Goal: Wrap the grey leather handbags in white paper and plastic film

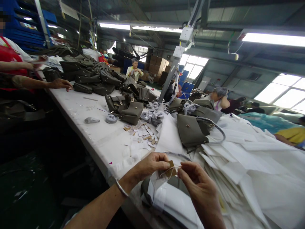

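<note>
My left hand (151, 165) is closed, pinching a small brown hang tag (171, 171) between thumb and fingers. A thin white string (163, 175) loops from the tag. Its end is pinched between the thumb and forefinger of my right hand (201, 184). Below both hands lies a dark handbag (145, 188), partly hidden under white wrapping (177, 202). Scattered on the table beyond are loose tags and paper bits (146, 135). An olive handbag (190, 130) with a curved handle rests ahead of my right hand.
Stacked olive handbags (95, 76) cover the far table (95, 136). Wrapped grey rolls (152, 116) lie mid-table. White sheets (238, 165) are piled at right. A slanted metal post (170, 76) carries sockets. A co-worker's hand (60, 84) reaches in at left; other people sit farther off.
</note>
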### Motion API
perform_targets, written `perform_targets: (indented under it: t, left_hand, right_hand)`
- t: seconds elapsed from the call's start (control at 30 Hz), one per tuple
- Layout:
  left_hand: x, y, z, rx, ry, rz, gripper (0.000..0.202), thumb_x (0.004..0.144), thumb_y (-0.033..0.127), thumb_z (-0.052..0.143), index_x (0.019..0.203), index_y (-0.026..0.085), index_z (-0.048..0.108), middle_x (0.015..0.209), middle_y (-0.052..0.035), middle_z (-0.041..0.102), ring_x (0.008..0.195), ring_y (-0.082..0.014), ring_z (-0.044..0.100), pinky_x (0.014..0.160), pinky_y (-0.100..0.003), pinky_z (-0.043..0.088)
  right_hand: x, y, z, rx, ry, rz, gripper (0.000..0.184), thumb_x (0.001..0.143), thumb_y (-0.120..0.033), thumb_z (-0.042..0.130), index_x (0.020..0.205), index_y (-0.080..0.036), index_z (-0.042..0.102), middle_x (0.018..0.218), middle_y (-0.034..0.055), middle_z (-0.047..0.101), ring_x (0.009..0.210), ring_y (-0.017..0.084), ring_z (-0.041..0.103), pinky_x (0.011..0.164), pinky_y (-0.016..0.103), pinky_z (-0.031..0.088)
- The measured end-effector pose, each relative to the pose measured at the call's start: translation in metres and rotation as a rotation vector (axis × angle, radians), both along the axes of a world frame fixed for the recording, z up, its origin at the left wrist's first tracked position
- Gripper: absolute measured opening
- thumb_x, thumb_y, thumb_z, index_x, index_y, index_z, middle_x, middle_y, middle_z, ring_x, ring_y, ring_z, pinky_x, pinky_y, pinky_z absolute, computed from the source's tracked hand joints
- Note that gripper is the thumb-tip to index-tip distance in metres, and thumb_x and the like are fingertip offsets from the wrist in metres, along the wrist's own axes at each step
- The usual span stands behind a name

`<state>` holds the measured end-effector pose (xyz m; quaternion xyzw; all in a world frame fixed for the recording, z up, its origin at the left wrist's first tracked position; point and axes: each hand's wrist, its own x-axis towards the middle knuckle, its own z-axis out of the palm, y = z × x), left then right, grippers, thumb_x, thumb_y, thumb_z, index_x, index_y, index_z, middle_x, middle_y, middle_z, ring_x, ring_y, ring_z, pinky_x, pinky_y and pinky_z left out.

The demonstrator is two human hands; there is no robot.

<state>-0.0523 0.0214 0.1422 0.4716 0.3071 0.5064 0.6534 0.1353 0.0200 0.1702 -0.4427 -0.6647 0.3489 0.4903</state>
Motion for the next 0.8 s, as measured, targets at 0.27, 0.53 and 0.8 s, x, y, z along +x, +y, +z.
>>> perform_targets:
  t: [0.27,0.53,0.8]
  left_hand:
    - [-0.018,0.014,-0.016,0.043,0.217,0.184,0.024,0.068,0.035,0.067,0.064,0.017,0.052,0.057,0.0043,0.048,0.053,-0.0091,0.041,0.049,-0.02,0.028]
    - [-0.025,0.013,-0.023,0.09,0.318,0.251,0.02,0.074,0.035,0.067,0.072,0.016,0.06,0.064,0.0019,0.056,0.06,-0.0127,0.051,0.058,-0.022,0.038]
    - [0.001,-0.009,0.008,0.289,0.398,0.199,0.028,0.08,0.025,0.069,0.108,0.022,0.071,0.111,-0.0028,0.07,0.11,-0.023,0.059,0.099,-0.032,0.04]
  right_hand:
    - [0.02,0.004,0.009,0.065,-0.081,-0.06,0.034,0.077,-0.046,0.074,0.097,-0.02,0.073,0.084,0.0071,0.073,0.074,0.022,0.07,0.071,0.032,0.06]
    - [0.023,0.003,0.012,0.192,-0.145,-0.047,0.022,0.084,-0.041,0.068,0.093,-0.021,0.072,0.085,0.0047,0.069,0.072,0.018,0.068,0.066,0.026,0.059]
    - [0.014,-0.001,0.016,0.116,-0.059,0.032,0.02,0.081,-0.039,0.071,0.089,-0.02,0.071,0.077,0.0038,0.068,0.069,0.018,0.067,0.064,0.024,0.056]
